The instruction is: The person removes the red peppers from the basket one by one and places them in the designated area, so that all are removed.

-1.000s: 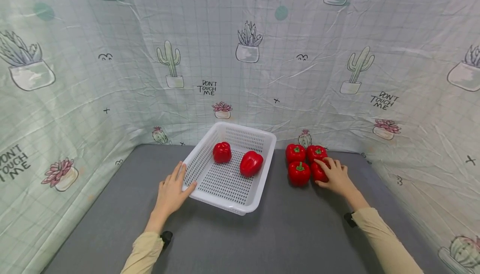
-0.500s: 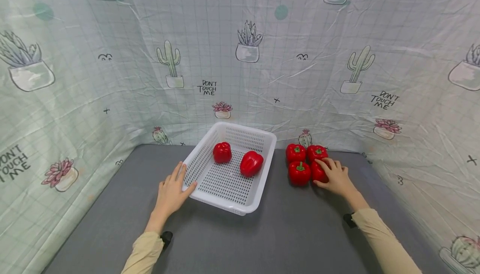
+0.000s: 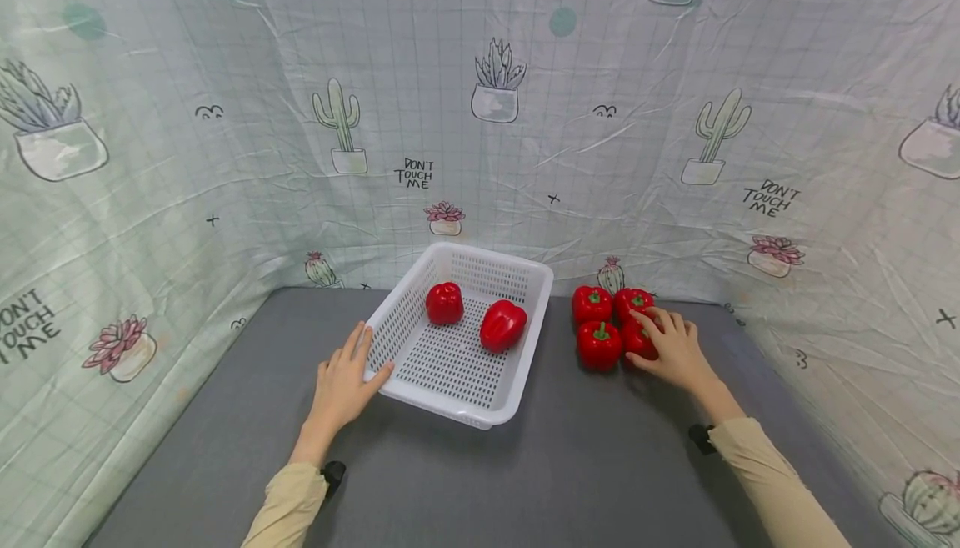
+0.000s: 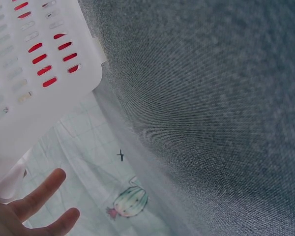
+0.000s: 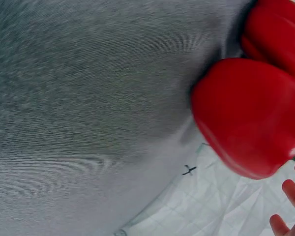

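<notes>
Two red bell peppers, one (image 3: pixel 445 304) on the left and one (image 3: pixel 503 327) lying on its side, sit in a white slotted plastic basket (image 3: pixel 450 404). My left hand (image 3: pixel 343 385) rests at the basket's near left corner, thumb at the rim, fingers extended along the outer side; the left wrist view shows two straight fingers spread below the basket. On the right, my right hand (image 3: pixel 677 356) is spread over the front right pepper (image 3: pixel 636 341) of a tight group, partly hiding it. In the right wrist view its straight fingertips lie beside that pepper (image 5: pixel 248 115), near the green stem.
The other peppers of the group, front left (image 3: pixel 599 348), back left (image 3: pixel 592 305) and back right (image 3: pixel 628 302), stand stem up, close together. A dark grey table (image 3: pixel 525 481) lies beneath. A printed cactus curtain (image 3: pixel 495 173) surrounds it at the back and sides.
My right hand's fingers have lifted and spread slightly over the front right pepper, showing more of it. The left hand, basket and peppers stay where they were.
</notes>
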A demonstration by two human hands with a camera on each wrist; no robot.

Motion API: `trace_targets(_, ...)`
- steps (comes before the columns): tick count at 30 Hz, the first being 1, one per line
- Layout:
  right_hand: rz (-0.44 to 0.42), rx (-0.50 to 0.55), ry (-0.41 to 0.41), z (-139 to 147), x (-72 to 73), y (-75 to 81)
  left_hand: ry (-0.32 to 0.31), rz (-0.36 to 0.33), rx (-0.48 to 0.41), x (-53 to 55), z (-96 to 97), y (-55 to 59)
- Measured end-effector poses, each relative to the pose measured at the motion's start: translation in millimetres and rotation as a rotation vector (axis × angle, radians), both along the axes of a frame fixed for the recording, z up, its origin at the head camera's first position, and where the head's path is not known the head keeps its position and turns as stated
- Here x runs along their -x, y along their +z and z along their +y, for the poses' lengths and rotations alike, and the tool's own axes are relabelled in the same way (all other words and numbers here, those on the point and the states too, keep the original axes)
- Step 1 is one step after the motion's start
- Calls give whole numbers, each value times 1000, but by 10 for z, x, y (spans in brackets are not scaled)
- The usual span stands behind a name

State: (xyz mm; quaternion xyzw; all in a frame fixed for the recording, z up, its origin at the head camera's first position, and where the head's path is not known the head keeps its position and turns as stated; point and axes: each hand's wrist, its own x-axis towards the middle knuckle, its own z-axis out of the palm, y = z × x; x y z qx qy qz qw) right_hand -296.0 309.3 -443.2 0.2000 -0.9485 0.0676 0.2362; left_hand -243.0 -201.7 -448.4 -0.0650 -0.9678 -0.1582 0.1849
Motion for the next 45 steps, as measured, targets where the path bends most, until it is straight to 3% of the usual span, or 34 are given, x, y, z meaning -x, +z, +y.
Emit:
trace_targets(9, 38, -8, 42, -166, -62, 158, 8, -8, 9, -4, -9, 0)
trace_targets(25, 51, 11, 182, -788, -107, 452, 4, 1, 3, -17, -5, 6)
trace_targets(36, 11, -17, 266, -1251, -2, 425, -1, -9, 5, 6, -11, 10)
trace_targets(45, -57, -54, 253, -1570, 144, 394, 6, -1, 23, 15, -10, 9)
